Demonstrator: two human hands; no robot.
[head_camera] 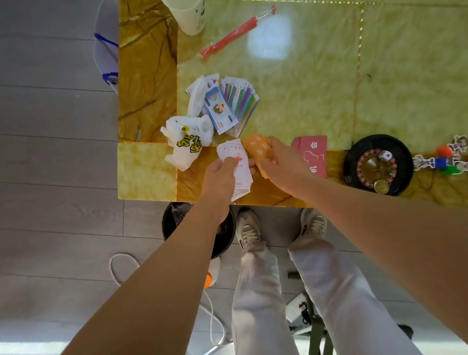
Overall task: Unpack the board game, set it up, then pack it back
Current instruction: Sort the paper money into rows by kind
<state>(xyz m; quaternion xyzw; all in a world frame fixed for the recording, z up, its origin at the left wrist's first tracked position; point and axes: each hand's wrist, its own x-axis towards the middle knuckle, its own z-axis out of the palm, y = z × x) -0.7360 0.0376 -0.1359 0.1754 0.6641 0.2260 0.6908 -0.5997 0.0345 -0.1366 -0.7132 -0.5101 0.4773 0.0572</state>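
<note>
Gripping a stack of white cards, the left hand curls around it, and the right hand holds orange cards; both stacks are over the near edge of the table. The white stack looks fanned, so some cards can slip and fall toward the black bin at 6 o'clock. The play money at 12 o'clock can be pushed apart.

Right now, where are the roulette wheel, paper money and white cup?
roulette wheel (375,166), head view, gold hub
paper money (222,111), head view, top blue note
white cup (192,19), head view, side wall
</note>
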